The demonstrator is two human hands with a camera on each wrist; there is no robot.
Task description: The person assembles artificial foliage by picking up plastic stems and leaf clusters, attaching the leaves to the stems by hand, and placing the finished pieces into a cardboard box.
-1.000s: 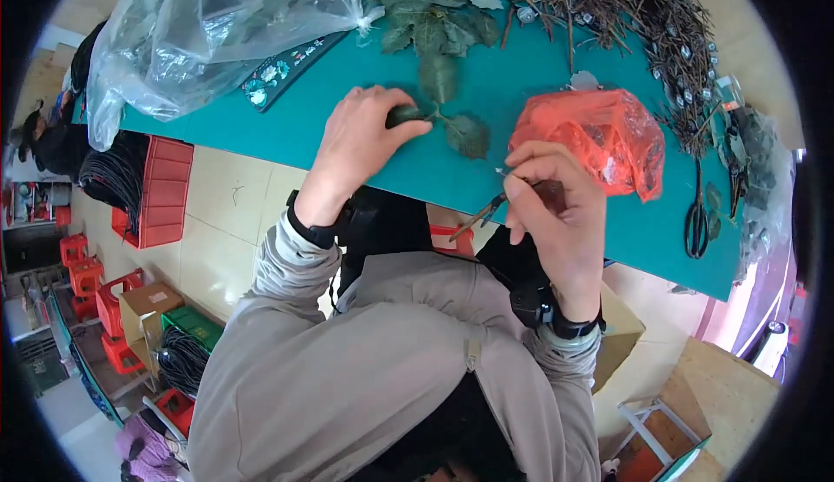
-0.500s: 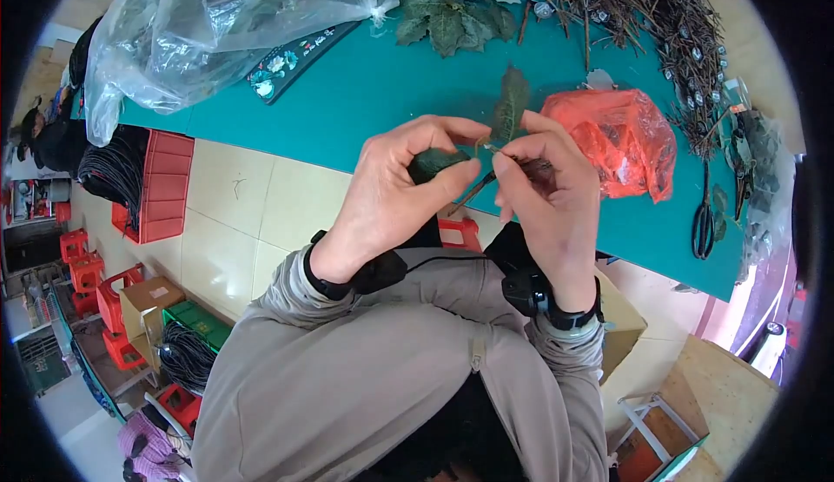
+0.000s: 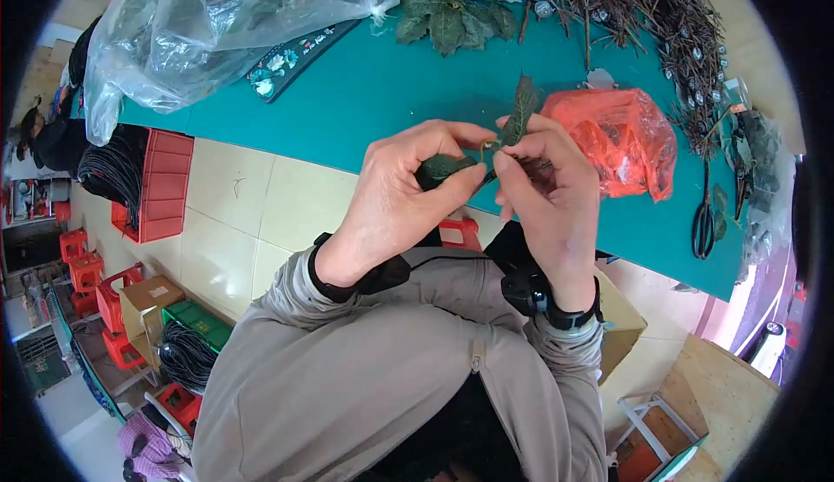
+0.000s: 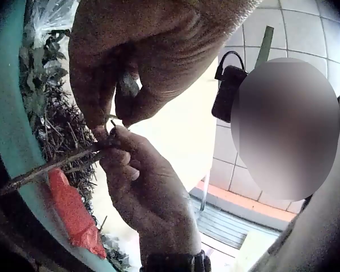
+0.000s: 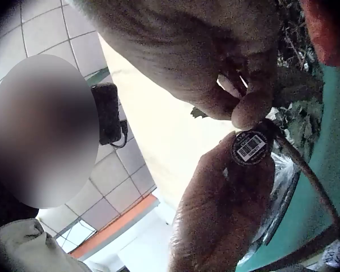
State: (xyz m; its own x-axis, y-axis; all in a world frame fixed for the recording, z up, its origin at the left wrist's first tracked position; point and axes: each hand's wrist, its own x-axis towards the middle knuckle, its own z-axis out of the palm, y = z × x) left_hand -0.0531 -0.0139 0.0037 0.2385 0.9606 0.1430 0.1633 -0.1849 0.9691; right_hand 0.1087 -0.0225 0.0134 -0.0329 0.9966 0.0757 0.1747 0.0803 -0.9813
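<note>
Leaf sprig (image 3: pixel 522 110) was brought inward; it is pinched in left hand (image 3: pixel 391 200), twig (image 4: pixel 45 169) in right hand (image 3: pixel 560 208); joining looks unfinished.

Left of the red bag (image 3: pixel 612 148), an open stretch of the desk (image 3: pixel 347 91) is noted as far as the clear plastic bag (image 3: pixel 208 43). On its far side, passage is obstructed by heaped stems (image 3: pixel 630 4), with piled leaves (image 3: pixel 447 22) farther left. On its right, a bare strip is bounded by black-handled scissors (image 3: pixel 702 230).
</note>
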